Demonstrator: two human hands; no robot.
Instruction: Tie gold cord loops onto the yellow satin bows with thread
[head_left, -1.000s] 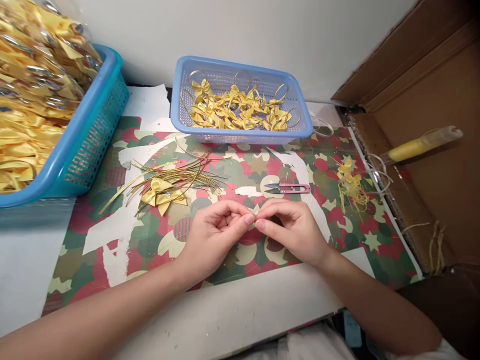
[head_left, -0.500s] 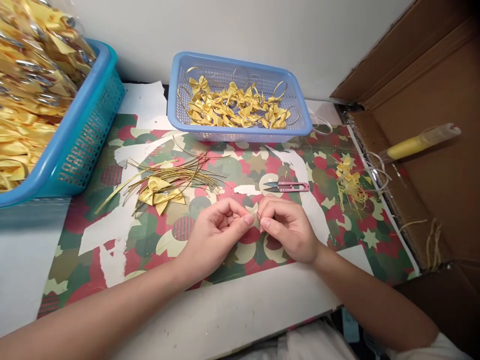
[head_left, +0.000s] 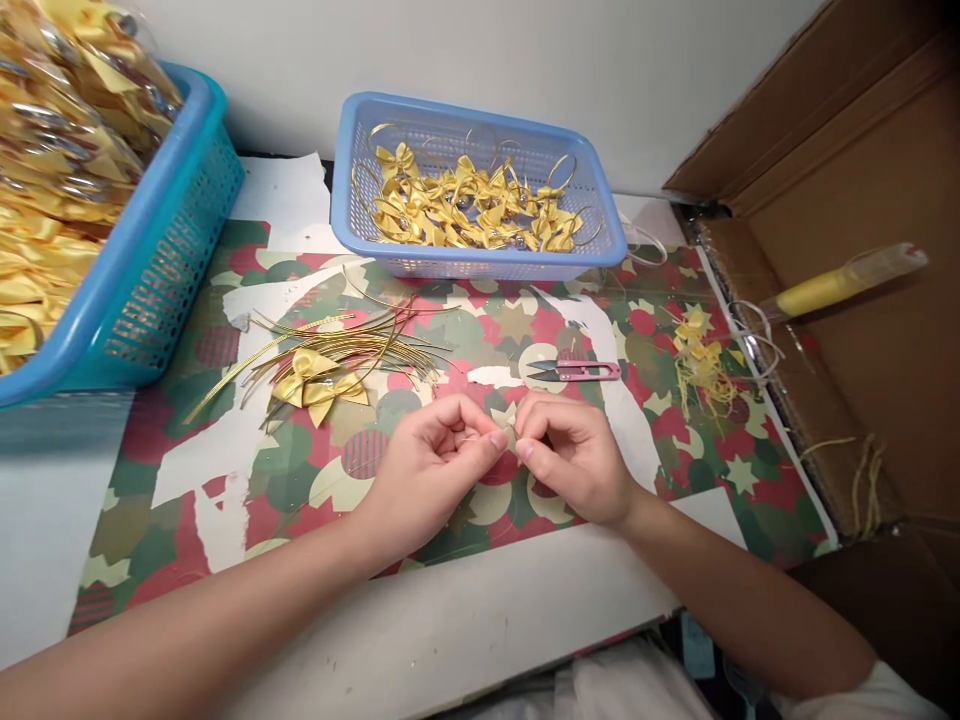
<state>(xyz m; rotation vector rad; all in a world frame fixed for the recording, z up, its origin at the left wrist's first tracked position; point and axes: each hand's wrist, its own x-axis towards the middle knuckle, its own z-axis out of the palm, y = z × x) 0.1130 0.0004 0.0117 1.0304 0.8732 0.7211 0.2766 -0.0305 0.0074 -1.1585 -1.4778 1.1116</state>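
My left hand (head_left: pixel 442 455) is pinched, thumb against forefinger, over the patterned sheet. Close beside it, my right hand (head_left: pixel 574 450) is also pinched, with the fingertips of both hands a small gap apart. Whatever thin thing they hold is too small to make out. Left of my hands lie a yellow ribbon bow (head_left: pixel 319 388) and a loose bunch of gold cords (head_left: pixel 352 345). Pink-handled thread snips (head_left: pixel 577 371) rest just beyond my right hand, their blades pointing left.
At the back, a blue basket (head_left: pixel 480 262) contains several yellow bows with gold loops. A larger blue basket (head_left: pixel 176 235) at left is heaped with bagged bows. To the right are a cardboard wall (head_left: pixel 862 180), a yellow tube (head_left: pixel 847 283) and tangled yellow thread (head_left: pixel 701 385).
My right hand's fingertips have shifted slightly toward the left hand. The left hand keeps its pinch. The view has moved a little.
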